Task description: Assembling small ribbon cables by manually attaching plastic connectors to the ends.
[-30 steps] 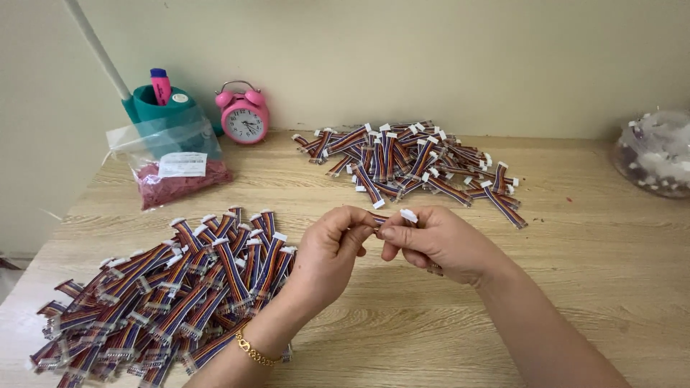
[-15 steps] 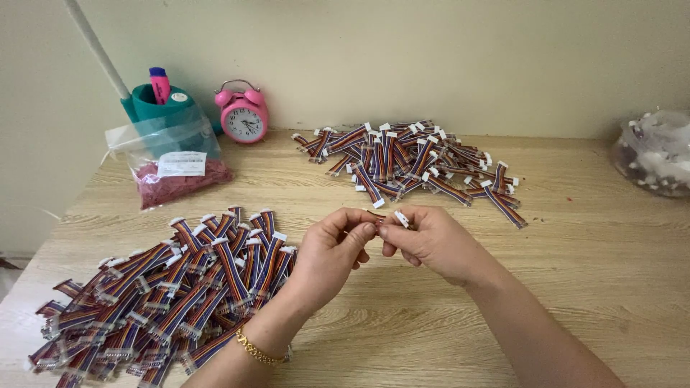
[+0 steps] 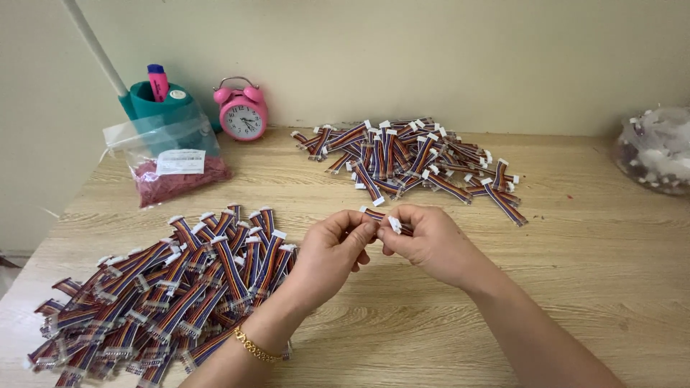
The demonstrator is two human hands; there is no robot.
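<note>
Cable [image 3: 375,214] held above tabletop [image 3: 575,287], mid-frame, between both hands. Long axis roughly level, running left to right with slight downward slope toward right; one white connector [image 3: 394,225] at right end, tilted, other end at upper left. Left hand [image 3: 332,251]: grip narrow, thumb and fingers pinched on cable's left part. Right hand [image 3: 428,241]: grip narrow, fingertips closed on connector end. Hands touching or nearly so at fingertips. Near pile [image 3: 165,287] of like cables just beside left wrist; far pile [image 3: 413,159] beyond hands, well apart. Bag [image 3: 172,169], cup [image 3: 162,100], clock [image 3: 243,111] along rear left edge.
</note>
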